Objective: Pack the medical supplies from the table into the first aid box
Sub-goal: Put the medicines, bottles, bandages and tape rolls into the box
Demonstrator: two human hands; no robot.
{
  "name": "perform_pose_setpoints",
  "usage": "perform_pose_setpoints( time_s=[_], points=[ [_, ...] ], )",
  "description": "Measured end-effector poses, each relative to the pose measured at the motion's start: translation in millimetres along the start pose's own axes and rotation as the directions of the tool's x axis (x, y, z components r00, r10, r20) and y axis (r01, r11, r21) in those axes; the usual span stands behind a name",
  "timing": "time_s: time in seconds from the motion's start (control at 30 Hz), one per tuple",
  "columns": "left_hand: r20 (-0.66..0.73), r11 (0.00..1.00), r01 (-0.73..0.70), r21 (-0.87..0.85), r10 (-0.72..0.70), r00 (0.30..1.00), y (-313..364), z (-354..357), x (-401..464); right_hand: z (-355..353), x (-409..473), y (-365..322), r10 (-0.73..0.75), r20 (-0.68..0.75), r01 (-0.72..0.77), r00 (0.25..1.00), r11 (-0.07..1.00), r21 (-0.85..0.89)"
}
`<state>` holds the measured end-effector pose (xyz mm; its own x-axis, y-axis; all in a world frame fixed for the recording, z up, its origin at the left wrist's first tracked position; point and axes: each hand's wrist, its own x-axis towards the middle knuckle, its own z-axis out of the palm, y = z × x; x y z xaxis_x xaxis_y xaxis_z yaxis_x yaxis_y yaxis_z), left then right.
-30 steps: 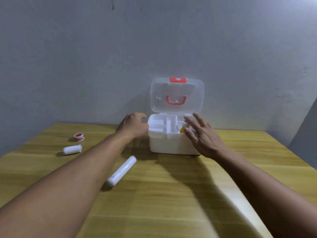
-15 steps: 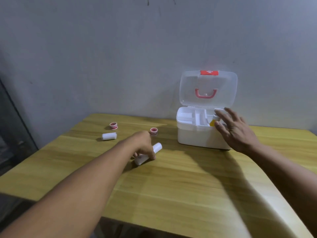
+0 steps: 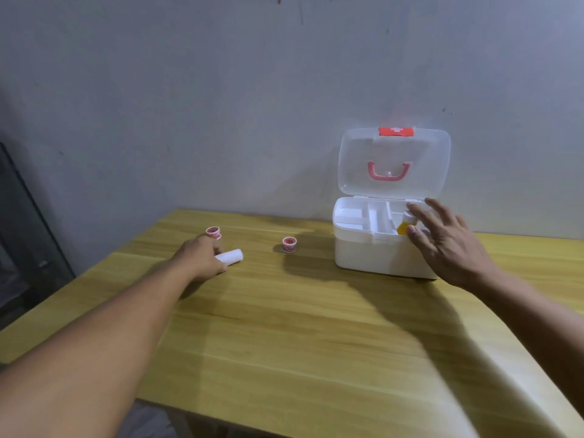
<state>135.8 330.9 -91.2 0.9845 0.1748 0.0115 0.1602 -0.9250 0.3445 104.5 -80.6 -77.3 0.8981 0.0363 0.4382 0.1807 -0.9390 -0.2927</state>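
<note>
From the head camera, the only view I have, my left hand [image 3: 202, 257] lies out on the bench [image 3: 284, 343] with its grip curled over the near end of a white bandage roll [image 3: 232, 257]. The fingers are on the roll, but I cannot tell whether they have closed round it or merely rest on top, and the roll looks to be lying on the wood, not lifted. My right hand [image 3: 448, 245] hangs spread and empty at the front right corner of the first aid box [image 3: 363, 257], fingers wide apart, holding nothing; whether it touches the rim I cannot say.

The box stands open, its clear lid [image 3: 393, 162] upright near the wall, with something yellow [image 3: 403, 228] in the right compartment of its tray. Two small red-and-white tape rolls wait on the bench: one [image 3: 213, 232] just beyond my left knuckles, the other [image 3: 289, 244] between that hand and the box.

The risks, as I judge them: the roll is round and may squirt away from a shallow pinch and roll toward the bench's left edge. My knuckles could knock the nearer tape. A push from my right hand might slide the light box or bring the lid down.
</note>
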Motion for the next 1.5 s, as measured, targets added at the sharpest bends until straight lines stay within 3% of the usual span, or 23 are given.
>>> perform_pose_setpoints(
  time_s=[0.2, 0.33, 0.43, 0.7, 0.97, 1.2, 1.33, 1.4, 1.5],
  points=[
    [-0.123, 0.982, -0.158, -0.105, 0.145, 0.982, 59, -6, 0, 2, 1, 2, 0.010, -0.004, -0.010, 1.000, 1.000, -0.002],
    [-0.130, 0.899, -0.377, -0.223, 0.356, 0.925, 133, -21, 2, 2, 1, 3, 0.014, -0.007, -0.014, 1.000, 1.000, 0.003],
    [-0.103, 0.850, -0.452, -0.270, 0.441, 0.892, 179, -25, 6, 2, 1, 3, 0.019, -0.009, -0.019, 1.000, 1.000, 0.011],
    [0.096, 0.851, -0.454, -0.264, 0.492, 0.865, 234, -6, 20, 1, 1, 3, 0.007, -0.009, -0.007, 1.000, 1.000, 0.000],
    [-0.016, 0.898, -0.319, -0.302, 0.330, 0.944, 257, -9, 20, 3, 0, 4, 0.006, -0.012, -0.006, 1.000, 1.000, 0.007],
    [0.027, 0.884, -0.257, -0.390, 0.290, 0.957, 265, 11, 18, 2, 0, 2, 0.007, -0.021, -0.007, 1.000, 1.000, 0.009],
    [-0.158, 0.901, -0.399, -0.171, 0.375, 0.913, 259, 20, 13, 3, 0, 3, 0.017, -0.018, -0.016, 1.000, 1.000, 0.015],
    [-0.056, 0.872, -0.489, -0.020, 0.487, 0.872, 253, 25, 9, 3, 0, 3, 0.015, -0.023, -0.015, 1.000, 1.000, 0.012],
    [0.144, 0.861, -0.507, 0.046, 0.496, 0.856, 247, 33, 6, 3, 0, 3, 0.018, -0.019, -0.018, 1.000, 1.000, 0.006]
  ],
)
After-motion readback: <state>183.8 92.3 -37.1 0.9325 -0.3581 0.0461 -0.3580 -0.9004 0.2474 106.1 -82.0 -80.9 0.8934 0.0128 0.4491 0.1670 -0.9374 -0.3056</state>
